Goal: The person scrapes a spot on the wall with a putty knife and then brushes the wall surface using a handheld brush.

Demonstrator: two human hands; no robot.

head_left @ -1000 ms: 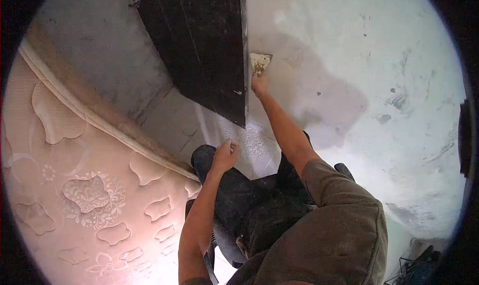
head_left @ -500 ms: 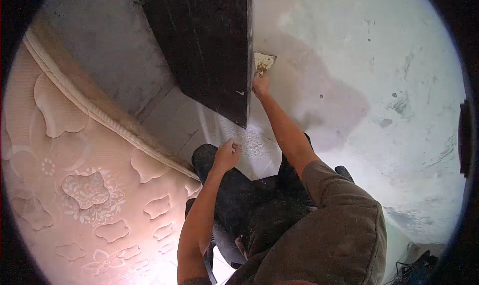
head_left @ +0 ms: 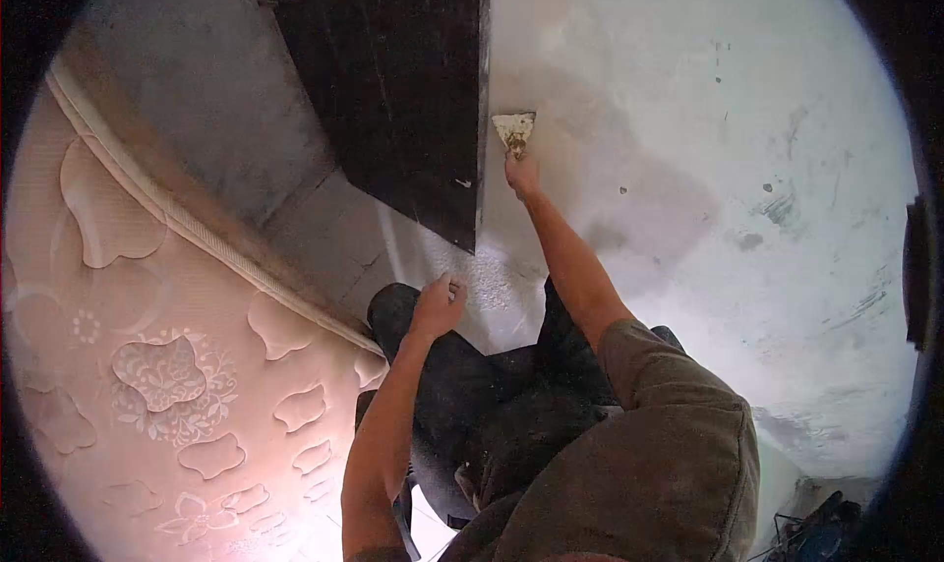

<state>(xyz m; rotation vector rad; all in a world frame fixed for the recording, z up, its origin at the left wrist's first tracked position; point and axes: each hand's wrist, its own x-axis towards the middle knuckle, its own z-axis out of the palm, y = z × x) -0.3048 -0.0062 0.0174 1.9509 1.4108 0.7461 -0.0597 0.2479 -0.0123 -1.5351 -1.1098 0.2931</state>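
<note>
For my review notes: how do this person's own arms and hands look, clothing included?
The left hand and right hand are ungloved, with no watch or bracelet visible. The forearms are uncovered. A plain, short brownish-grey sleeve covers the right upper arm; at the left, only a sliver of dark cloth shows.

Uneven light inside a round, black-cornered view.
Glare bleaches the near corner of the pink, flower-patterned quilted mattress (head_left: 221, 395) and the pale tiled floor (head_left: 334, 228) beside it; the whitish, stained plaster wall (head_left: 767, 149) is brightly lit low down, while the flat black upright panel (head_left: 393, 90) sits dim, its surface detail faint. Dark borders look grainy; fine texture is slightly soft.
</note>
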